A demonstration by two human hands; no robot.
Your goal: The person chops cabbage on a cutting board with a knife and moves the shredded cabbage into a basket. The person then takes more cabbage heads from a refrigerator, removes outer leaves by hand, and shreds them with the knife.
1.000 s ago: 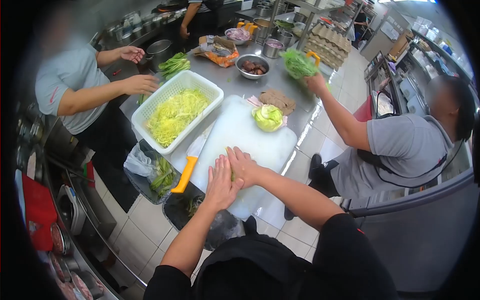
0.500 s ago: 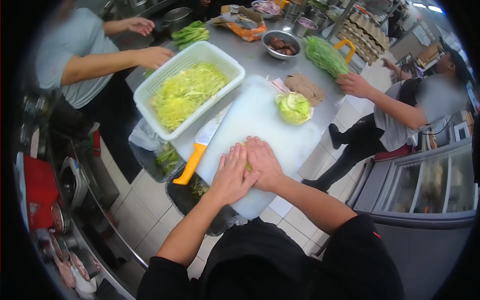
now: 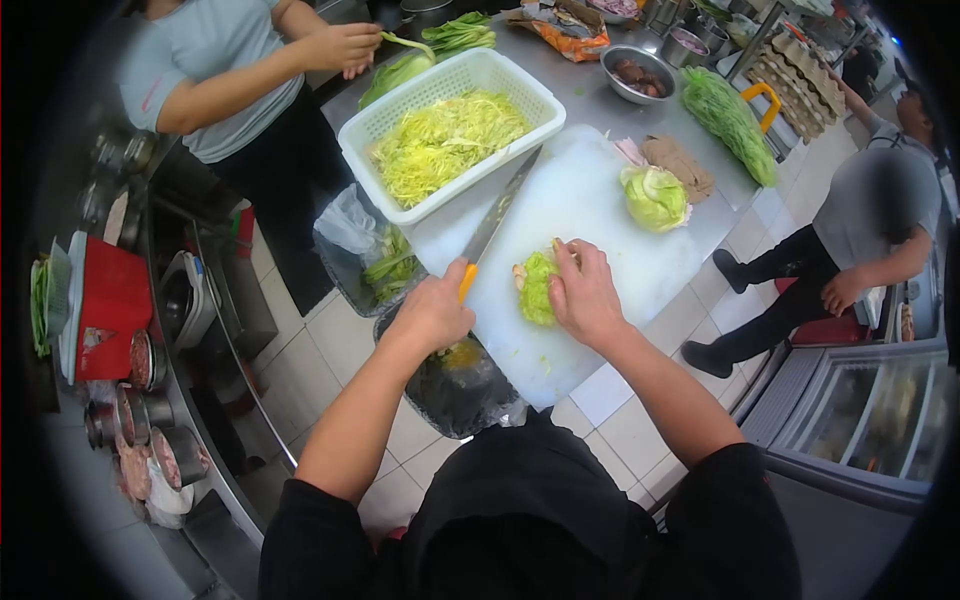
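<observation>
Here, left fingers (image 3: 455,274) grip knife (image 3: 497,225), right fingers (image 3: 574,262) hold cut cabbage (image 3: 537,290); shirt print (image 3: 154,93) blurred

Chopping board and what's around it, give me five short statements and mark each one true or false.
1. The wearer's left hand holds a knife. True.
2. The wearer's right hand touches green leaves on the chopping board. True.
3. The white basket is empty. False: it holds shredded greens.
4. The knife is cutting into the round cabbage. False: the blade is well apart from it.
5. The round cabbage is nearer the right hand than the left. True.
</observation>
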